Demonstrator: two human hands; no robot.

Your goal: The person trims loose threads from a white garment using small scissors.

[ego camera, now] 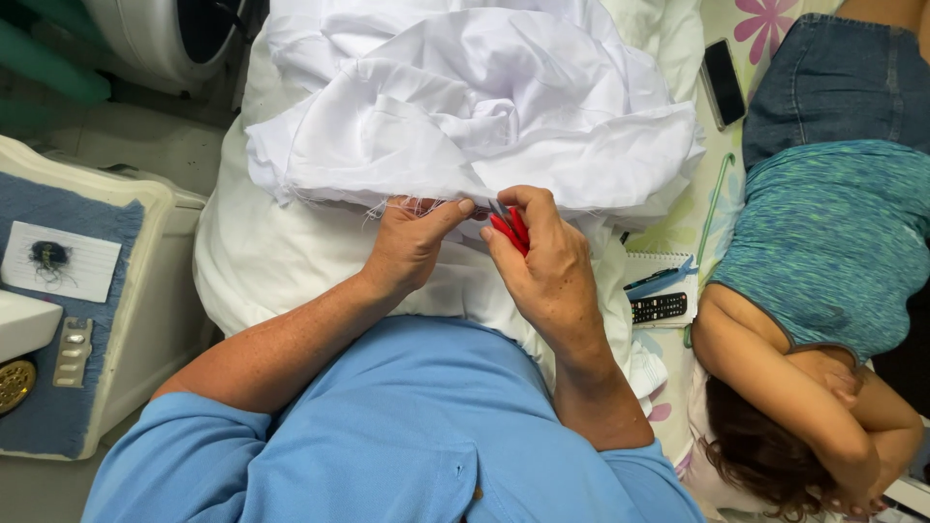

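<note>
Fabric: a crumpled white cloth (465, 107) lies heaped on a white pillow (262, 261) across my lap, its frayed lower edge turned toward me, I judge so that the loose threads (402, 205) sit within reach. My left hand (412, 242) pinches that edge between thumb and fingers, apparently to keep it taut and steady. My right hand (542, 261) is closed around small red-handled snips (511, 230), the tip touching the hem just beside the left thumb. To my right, on the floral bedsheet (765, 19), another person (823, 252) lies apart from the work. A notebook (659, 276), a remote control (659, 308) and a phone (723, 82) rest near them.
</note>
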